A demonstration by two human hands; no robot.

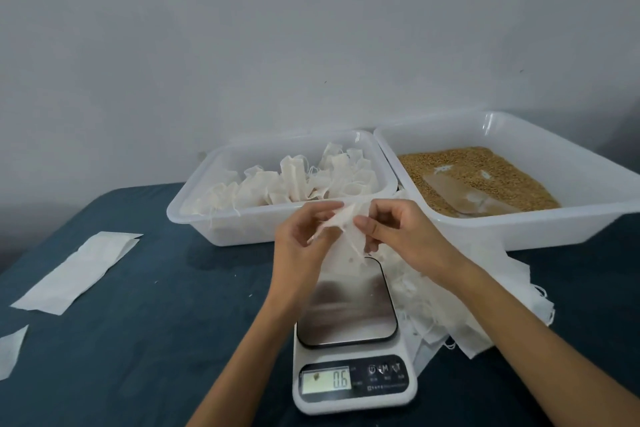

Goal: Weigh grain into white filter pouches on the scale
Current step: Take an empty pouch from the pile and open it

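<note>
A thin white filter pouch [341, 236] hangs between both hands above the far end of the scale [349, 333]. The left hand [301, 236] pinches its top from nine o'clock, the right hand [394, 229] from three o'clock, both with fingers curled. The pouch is limp and crumpled; the scale has a brushed metal platform. Golden grain [478, 177] fills the translucent tub [519, 225] at one o'clock.

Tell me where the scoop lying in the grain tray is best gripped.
Grip the clear scoop at its near, narrower end, coming from above on the person's side; it lies flat on the grain, half sunk, nearest the right hand.
</note>
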